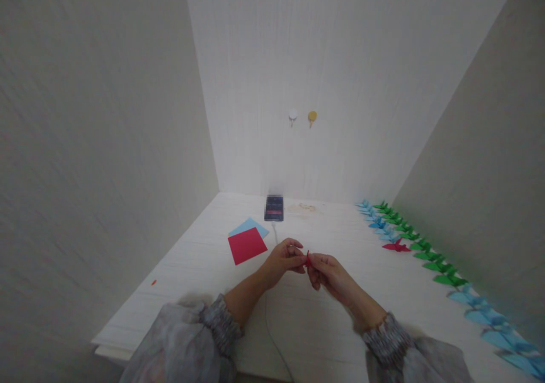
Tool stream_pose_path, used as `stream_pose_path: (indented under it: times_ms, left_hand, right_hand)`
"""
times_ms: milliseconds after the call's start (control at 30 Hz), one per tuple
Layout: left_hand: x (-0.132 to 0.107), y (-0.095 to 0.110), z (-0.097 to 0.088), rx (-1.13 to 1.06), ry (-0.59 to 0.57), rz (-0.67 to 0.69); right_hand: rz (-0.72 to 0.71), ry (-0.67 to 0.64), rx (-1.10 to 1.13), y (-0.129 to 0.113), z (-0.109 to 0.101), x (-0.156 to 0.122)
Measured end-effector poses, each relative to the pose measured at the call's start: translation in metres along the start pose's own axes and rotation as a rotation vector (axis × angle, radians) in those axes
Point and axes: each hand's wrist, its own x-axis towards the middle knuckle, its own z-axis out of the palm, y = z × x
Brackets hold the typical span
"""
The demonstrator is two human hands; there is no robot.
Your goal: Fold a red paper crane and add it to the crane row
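Between my two hands is a small piece of red folded paper (307,259), mostly covered by fingers; a thin point of it sticks up. My left hand (286,260) pinches its left side with thumb and index finger, the other fingers curled loosely. From the right, my right hand (330,270) grips it the same way. Left of my left hand lies a flat red paper sheet (247,246), partly over a light blue sheet (251,224). A finished red paper crane (397,247) sits farther right on the white table (340,326).
Rows of green paper cranes (421,245) and blue paper cranes (496,320) line the right wall. A phone (274,207) with a white cable (272,337) lies at the back. Two hooks (312,116) hang on the back wall. A small orange scrap (154,282) is at left.
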Motion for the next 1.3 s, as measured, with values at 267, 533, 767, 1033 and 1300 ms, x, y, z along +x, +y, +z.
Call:
stream_pose_path:
  times_ms: [267,533,767,1033,1300]
  left_hand:
    - [-0.005,0.002,0.002,0.035,-0.129,-0.172]
    - [-0.005,0.004,0.004,-0.263,-0.118,-0.184]
    - [-0.006,0.000,0.006,-0.395,-0.106,-0.163]
    - [-0.005,0.000,0.003,-0.309,-0.171,-0.200]
    - [-0.006,0.004,0.002,-0.350,-0.145,-0.183]
  right_hand:
    - [-0.023,-0.033,0.030,0.000,0.000,0.001]
    - [-0.044,-0.091,0.248,0.002,0.008,-0.001]
    - [-0.076,-0.179,0.333,0.005,0.012,0.000]
    - [-0.067,-0.186,0.297,0.009,0.006,0.002]
    - [-0.063,-0.135,0.304,0.002,0.011,0.000]
